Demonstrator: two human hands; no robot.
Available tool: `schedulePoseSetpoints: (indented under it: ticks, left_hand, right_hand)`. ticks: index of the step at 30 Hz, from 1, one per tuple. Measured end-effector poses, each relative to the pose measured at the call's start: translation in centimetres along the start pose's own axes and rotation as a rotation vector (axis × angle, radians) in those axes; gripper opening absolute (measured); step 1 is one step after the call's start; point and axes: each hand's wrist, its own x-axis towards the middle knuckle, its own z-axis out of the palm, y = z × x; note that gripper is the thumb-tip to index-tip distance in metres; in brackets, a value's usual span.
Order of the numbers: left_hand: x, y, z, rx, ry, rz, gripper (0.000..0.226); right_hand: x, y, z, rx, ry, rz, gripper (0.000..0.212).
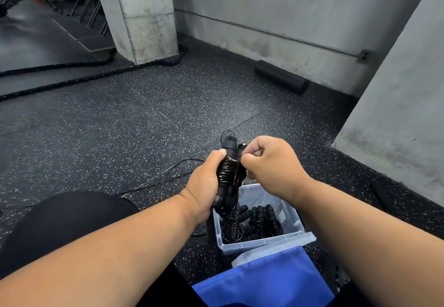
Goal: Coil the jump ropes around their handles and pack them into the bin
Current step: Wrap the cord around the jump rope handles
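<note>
Two black jump-rope handles [229, 162] sit side by side in your left hand [204, 186], whose fingers curl around them from the 9 o'clock side, thumb up near the caps. Thin black cable [228, 167] is wound in tight turns around the pair. Your right hand [271, 162], at 3 o'clock of the handles, has its fingers curled and pinches the cable just beside the coil. A loose length of cable [173, 174] trails on the speckled rubber floor [120, 119] toward 8 o'clock. Directly below the handles, at 6 o'clock, a clear plastic bin [295, 222] holds several already coiled ropes [254, 220]. A blue lid [264, 282] lies touching the bin's near edge. A black foam roller [281, 76] lies at 1 o'clock against the concrete wall [276, 13], and a thick battle rope [72, 78] runs across the floor at 10 o'clock.
</note>
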Motion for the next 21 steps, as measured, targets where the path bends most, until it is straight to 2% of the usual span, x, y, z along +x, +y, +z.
schedulePoseSetpoints:
  ticks: [3, 8, 11, 14, 17, 21]
  left_hand:
    - [0.2, 0.2, -0.1, 0.041, -0.063, -0.048, 0.061]
    - [0.3, 0.0, 0.5, -0.048, -0.111, -0.155, 0.044]
    - [0.9, -0.7, 0.9, -0.191, -0.099, -0.209, 0.043]
    - [1.9, -1.0, 0.8, -0.199, -0.063, -0.201, 0.042]
    - [2.9, -1.4, 0.3, -0.125, -0.039, -0.22, 0.045]
    - [3.9, -1.8, 0.1, -0.045, 0.001, -0.293, 0.046]
  right_hand:
    - [0.2, 0.1, 0.1, 0.065, 0.013, 0.025, 0.007]
    - [0.8, -0.1, -1.1, 0.041, 0.031, -0.039, 0.008]
    - [1.4, 0.6, -0.5, 0.099, 0.042, 0.026, 0.007]
    - [2.1, 1.7, 0.3, 0.224, 0.03, 0.092, 0.007]
    - [2.8, 2.9, 0.4, 0.177, -0.041, 0.042, 0.01]
    - [3.5, 4.8, 0.7, 0.147, -0.184, 0.102, 0.021]
